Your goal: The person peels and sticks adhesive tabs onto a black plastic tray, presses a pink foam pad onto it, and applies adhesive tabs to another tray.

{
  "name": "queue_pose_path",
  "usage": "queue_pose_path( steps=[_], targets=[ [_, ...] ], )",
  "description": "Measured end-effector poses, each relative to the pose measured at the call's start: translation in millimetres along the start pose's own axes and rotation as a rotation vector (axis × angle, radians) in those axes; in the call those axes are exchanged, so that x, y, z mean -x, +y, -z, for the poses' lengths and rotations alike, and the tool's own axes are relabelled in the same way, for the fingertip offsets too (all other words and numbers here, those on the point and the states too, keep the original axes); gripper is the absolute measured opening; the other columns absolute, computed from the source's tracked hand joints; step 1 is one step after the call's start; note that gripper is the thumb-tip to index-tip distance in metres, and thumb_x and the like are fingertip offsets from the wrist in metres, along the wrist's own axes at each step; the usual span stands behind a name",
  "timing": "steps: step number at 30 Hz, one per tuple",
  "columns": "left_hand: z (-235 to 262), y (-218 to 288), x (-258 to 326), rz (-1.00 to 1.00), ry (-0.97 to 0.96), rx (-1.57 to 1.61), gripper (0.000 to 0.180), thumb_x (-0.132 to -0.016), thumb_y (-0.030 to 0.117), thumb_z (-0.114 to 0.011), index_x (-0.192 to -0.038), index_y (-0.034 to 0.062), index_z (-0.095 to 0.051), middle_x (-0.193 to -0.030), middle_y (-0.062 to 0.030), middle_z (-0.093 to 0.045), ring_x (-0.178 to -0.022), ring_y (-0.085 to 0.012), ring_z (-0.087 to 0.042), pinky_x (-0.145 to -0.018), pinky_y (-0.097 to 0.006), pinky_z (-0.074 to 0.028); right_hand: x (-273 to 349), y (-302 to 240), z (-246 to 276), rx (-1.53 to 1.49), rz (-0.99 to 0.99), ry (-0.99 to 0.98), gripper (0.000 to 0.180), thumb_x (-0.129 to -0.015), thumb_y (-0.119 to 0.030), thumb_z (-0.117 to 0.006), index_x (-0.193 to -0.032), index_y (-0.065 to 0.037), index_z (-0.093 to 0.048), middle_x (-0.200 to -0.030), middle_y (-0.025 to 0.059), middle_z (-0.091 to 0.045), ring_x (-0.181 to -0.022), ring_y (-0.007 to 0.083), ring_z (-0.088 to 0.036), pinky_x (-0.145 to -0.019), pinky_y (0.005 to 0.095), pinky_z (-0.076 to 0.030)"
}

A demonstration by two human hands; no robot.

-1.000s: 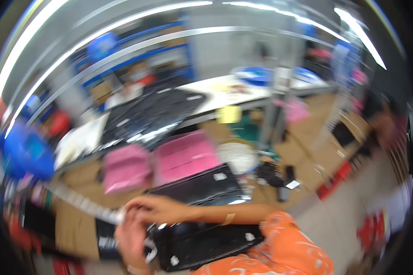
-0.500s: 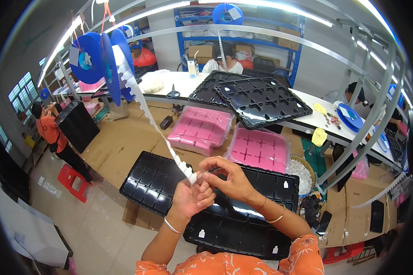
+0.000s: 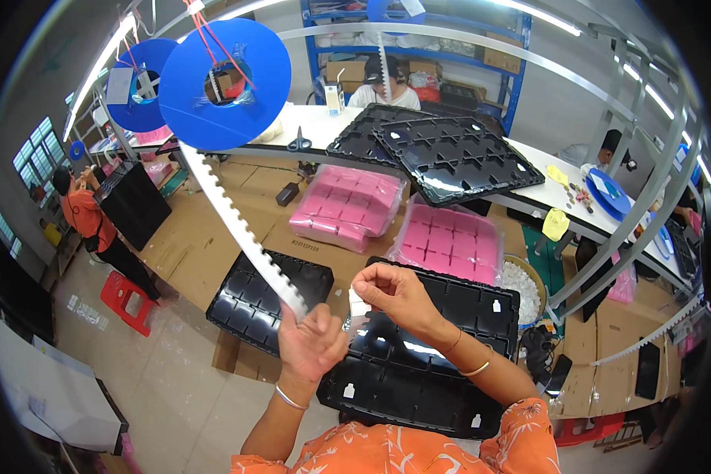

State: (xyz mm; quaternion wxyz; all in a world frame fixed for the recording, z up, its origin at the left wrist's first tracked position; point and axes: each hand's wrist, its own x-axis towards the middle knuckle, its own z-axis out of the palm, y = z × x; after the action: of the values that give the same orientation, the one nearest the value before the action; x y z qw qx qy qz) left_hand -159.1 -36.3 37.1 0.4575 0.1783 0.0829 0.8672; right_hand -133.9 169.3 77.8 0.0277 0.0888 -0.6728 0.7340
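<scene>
Change: both hands sit lower in view than before.
Left hand (image 3: 312,344): raised, grip pinching white tape (image 3: 245,237).
Right hand (image 3: 395,292): wrist bent, grip pinching small white piece (image 3: 359,304).
Tape: runs up to blue reel (image 3: 225,83).
Below: black tray (image 3: 434,347).

- My left hand (image 3: 312,344) is raised in front of me, palm turned toward me, fingers loosely curled with the tips pinched together at the top.
- A thin bangle sits on my left wrist, forearm rising from the near edge.
- My right hand (image 3: 395,292) is just to the right and slightly farther, fingers bent in a pinch.
- My right forearm runs back to an orange sleeve, bracelets at the wrist.
</scene>
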Motion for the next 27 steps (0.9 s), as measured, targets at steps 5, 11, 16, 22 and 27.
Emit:
queue_pose_path(
  steps=[5, 11, 16, 22, 27],
  targets=[
    [6.1, 2.6, 9.8, -0.274, 0.397, -0.292, 0.067, -0.102, 0.066, -0.046, -0.102, 0.0014, -0.066, -0.094, -0.0108, -0.061, -0.068, -0.0191, -0.055, -0.062, -0.026, -0.043, 5.7, 2.5, -3.5, 0.006, -0.063, -0.005, 0.014, -0.102, -0.016, -0.068, -0.107, -0.002, -0.069, -0.091, -0.0026, -0.068, -0.08, 0.0026, -0.059, -0.072, 0.0204, -0.048],
    [-0.6, 18.2, 21.3, -0.107, 0.505, -0.855, 0.043, -0.108, 0.035, -0.056, -0.119, -0.0045, -0.068, -0.071, -0.0027, -0.064, -0.046, -0.0056, -0.048, -0.042, -0.019, -0.031, 7.0, 11.6, -5.7, 0.064, -0.013, -0.066, 0.016, -0.1, -0.008, -0.066, -0.113, 0.001, -0.069, -0.099, 0.0033, -0.072, -0.092, 0.0095, -0.067, -0.085, 0.0268, -0.055],
    [-8.5, 15.9, 17.8, -0.09, 0.511, -0.971, 0.037, -0.107, 0.03, -0.06, -0.122, -0.0029, -0.068, -0.071, -0.0026, -0.065, -0.047, -0.005, -0.05, -0.043, -0.019, -0.03, 13.9, 3.0, -12.1, 0.249, 0.074, -0.039, 0.016, -0.097, -0.006, -0.068, -0.111, 0.001, -0.07, -0.097, 0.0064, -0.074, -0.087, 0.0106, -0.069, -0.083, 0.0273, -0.056],
    [-6.8, 9.2, 17.4, -0.034, 0.454, -0.768, 0.044, -0.111, 0.034, -0.051, -0.129, -0.0046, -0.062, -0.103, -0.0124, -0.072, -0.064, -0.0101, -0.063, -0.05, -0.018, -0.04, 22.5, 6.1, -9.6, 0.412, 0.188, -0.014, 0.013, -0.092, 0.002, -0.071, -0.104, 0.001, -0.072, -0.095, 0.0076, -0.074, -0.085, 0.0125, -0.071, -0.076, 0.0279, -0.057],
    [3.8, 13.0, 15.0, 0.115, 0.394, -0.85, 0.033, -0.108, 0.022, -0.057, -0.126, -0.0052, -0.063, -0.094, -0.0096, -0.07, -0.067, -0.0097, -0.064, -0.054, -0.019, -0.045, 23.9, 9.1, -5.0, 0.483, 0.436, -0.149, 0.022, -0.087, 0.011, -0.069, -0.106, 0.0, -0.072, -0.105, 0.0108, -0.074, -0.09, 0.0195, -0.073, -0.082, 0.0315, -0.059]
  ],
)
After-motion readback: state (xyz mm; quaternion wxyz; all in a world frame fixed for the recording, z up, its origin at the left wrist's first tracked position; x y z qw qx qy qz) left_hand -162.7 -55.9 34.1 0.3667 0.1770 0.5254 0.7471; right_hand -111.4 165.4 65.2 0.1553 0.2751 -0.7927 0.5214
